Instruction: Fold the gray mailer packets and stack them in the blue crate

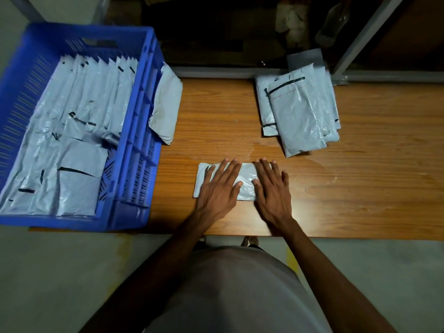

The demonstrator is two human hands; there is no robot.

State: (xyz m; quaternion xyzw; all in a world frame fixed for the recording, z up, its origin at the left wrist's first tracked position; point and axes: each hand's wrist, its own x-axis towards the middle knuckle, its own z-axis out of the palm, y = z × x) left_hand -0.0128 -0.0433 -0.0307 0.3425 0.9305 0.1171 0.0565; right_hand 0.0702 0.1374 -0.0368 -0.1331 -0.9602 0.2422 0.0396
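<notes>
Both hands are down flat on 1 folded gray mailer packet [245, 179] near the front edge of the wooden table [360, 188]. The left hand [217, 188] lies palm-down with its fingers straight and fanned out, tips pointing away from the person, covering the packet's left-middle part. The right hand [274, 188] mirrors it, fingers straight and spread, pressing the packet's right end, with the outer fingers reaching past the packet's edge onto the wood. Neither hand curls round anything; both simply press. The thumbs point inward toward each other, close but apart, with a strip of gray plastic showing between them. Both forearms run straight out from the body, angled slightly inward.

To the left, the blue crate [134, 131] sits at the table's end, holding rows of folded packets [96, 97] standing on edge at the back and others lying flat in front. 1 more packet [165, 104] leans against the crate's outer right wall. At the far right of the table lies a loose pile of unfolded mailers [300, 109], overlapping each other.
</notes>
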